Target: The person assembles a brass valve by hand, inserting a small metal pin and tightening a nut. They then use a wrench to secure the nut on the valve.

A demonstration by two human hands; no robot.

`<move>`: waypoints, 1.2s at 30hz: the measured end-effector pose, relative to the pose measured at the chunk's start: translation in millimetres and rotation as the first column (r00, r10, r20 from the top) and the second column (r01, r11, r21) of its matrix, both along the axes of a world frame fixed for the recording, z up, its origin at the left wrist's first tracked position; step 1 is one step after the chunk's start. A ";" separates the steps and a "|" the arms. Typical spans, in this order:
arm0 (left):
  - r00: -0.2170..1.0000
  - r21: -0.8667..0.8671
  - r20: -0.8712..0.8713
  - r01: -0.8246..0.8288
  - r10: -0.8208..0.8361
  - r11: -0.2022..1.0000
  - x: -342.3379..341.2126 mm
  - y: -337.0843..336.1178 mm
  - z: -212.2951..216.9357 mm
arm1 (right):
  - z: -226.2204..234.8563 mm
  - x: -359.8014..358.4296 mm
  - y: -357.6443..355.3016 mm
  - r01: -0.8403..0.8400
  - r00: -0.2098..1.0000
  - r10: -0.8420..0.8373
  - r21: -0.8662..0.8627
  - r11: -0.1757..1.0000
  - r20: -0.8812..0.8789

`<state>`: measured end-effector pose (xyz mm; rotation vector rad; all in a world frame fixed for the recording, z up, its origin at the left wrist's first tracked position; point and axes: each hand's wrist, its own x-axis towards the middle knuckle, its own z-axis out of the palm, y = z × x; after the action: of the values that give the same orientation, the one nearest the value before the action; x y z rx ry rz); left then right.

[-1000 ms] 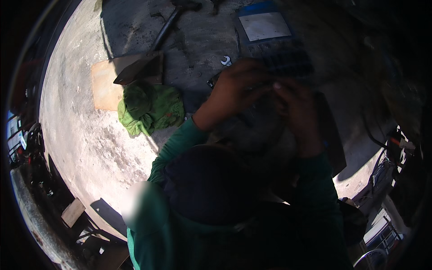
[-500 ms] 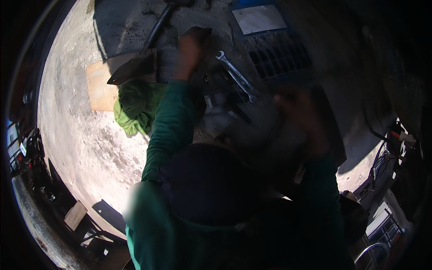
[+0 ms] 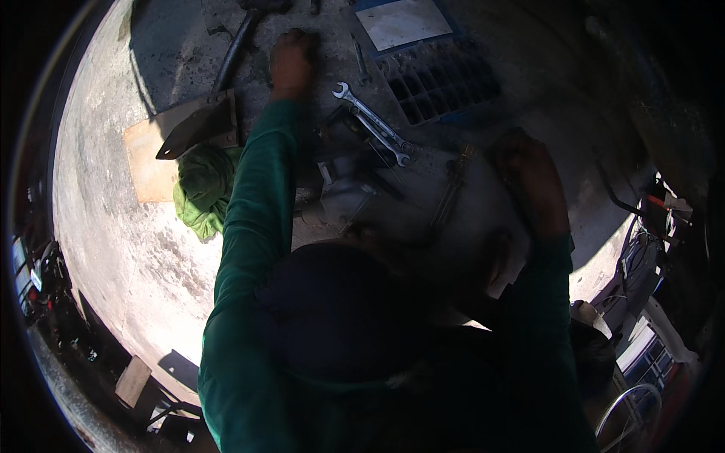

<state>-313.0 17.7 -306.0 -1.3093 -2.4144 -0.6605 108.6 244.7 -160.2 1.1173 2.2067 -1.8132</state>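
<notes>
My left hand (image 3: 293, 64) rests on the concrete floor with its fingers curled in; whether anything is inside them is hidden. Just left of it lies a hammer (image 3: 240, 47). To its lower right are two open-ended wrenches (image 3: 374, 124), side by side. My right hand (image 3: 529, 174) is in deep shadow and slightly smeared, so its fingers cannot be made out. Left of that hand, thin rods with brass-coloured ends (image 3: 457, 177) lie in the shade.
An open blue case (image 3: 438, 83) with dark compartments sits at the far middle. On the left, a dark pointed blade-like plate (image 3: 192, 132) and a green cloth (image 3: 202, 189) overlap a tan board (image 3: 147, 162). Cables (image 3: 634, 257) and metal frames crowd the right rim.
My right hand has moved right, away from the wrenches, uncovering the thin rods. My left hand stays near the hammer, its fingers now more curled. The whole view has shifted slightly.
</notes>
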 end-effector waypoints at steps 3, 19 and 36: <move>0.999 -0.032 0.045 0.002 0.000 0.999 1.5 5.3 1.4 | -9.0 16.8 14.2 0.115 0.993 -0.113 0.042 0.993 -0.044; 0.968 0.068 0.243 -0.073 0.055 0.995 6.2 3.0 20.5 | -11.5 24.1 4.6 0.432 0.815 -0.552 -0.452 0.780 -0.174; 0.452 0.268 0.803 0.308 -0.388 0.913 182.5 -2.3 173.3 | 35.7 -88.2 -115.8 0.275 0.816 -0.455 -0.454 0.848 -0.356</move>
<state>-130.4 15.3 -132.6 -1.7480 -2.7181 -1.9059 20.3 128.9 -124.6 1.1937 1.7516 -2.7803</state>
